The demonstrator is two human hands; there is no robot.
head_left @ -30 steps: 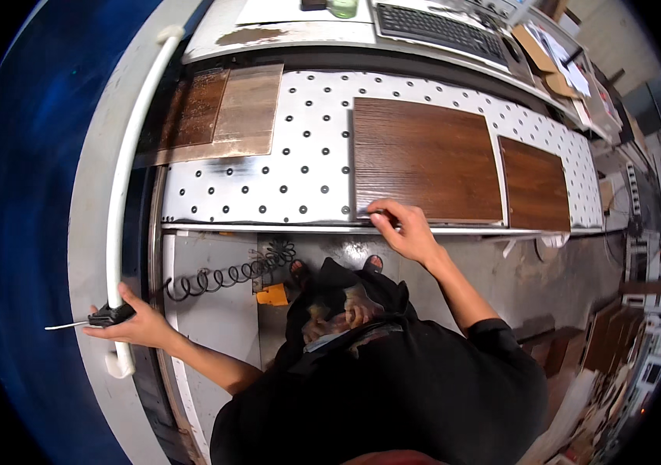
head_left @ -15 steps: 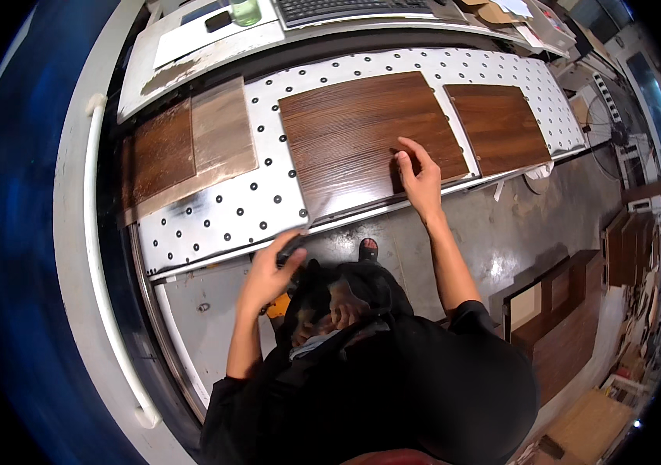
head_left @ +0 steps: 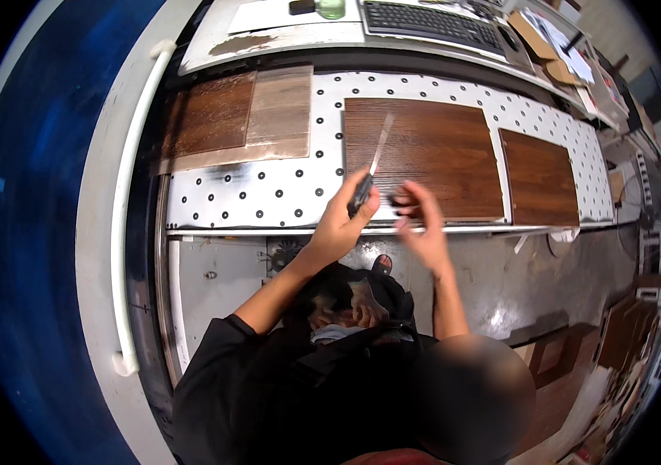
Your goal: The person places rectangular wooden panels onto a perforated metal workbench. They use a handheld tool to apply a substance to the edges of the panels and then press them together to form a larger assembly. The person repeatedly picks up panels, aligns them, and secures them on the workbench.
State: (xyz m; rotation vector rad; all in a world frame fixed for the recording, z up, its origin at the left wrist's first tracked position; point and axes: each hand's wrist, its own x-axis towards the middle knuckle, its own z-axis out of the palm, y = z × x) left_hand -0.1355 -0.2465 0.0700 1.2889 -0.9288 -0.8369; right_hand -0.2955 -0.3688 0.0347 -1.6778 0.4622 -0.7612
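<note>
My left hand [head_left: 344,219] is closed around the dark handle of a utility knife [head_left: 363,194]. Its long, thin blade [head_left: 382,146] points away from me, over a dark brown wood-grain board [head_left: 447,147]. Close by on the right, my right hand [head_left: 426,226] is smeared by motion at the near edge of that board. Its thumb and bent fingers are apart, and I make out nothing held in them. The board lies on a white table top [head_left: 268,208] dotted with black studs.
A smaller brown board [head_left: 538,178] lies on the right, and overlapping wood-grain panels [head_left: 280,116] on the left. Beyond them a shelf carries a keyboard [head_left: 431,27] and a green cup [head_left: 331,8]. A white rail [head_left: 130,209] runs along the left. More boards [head_left: 631,329] stand on the right.
My left hand has risen from the table's near edge to the board, and the knife's long blade now shows. My right hand has drawn back toward the near edge. The whole view has shifted.
</note>
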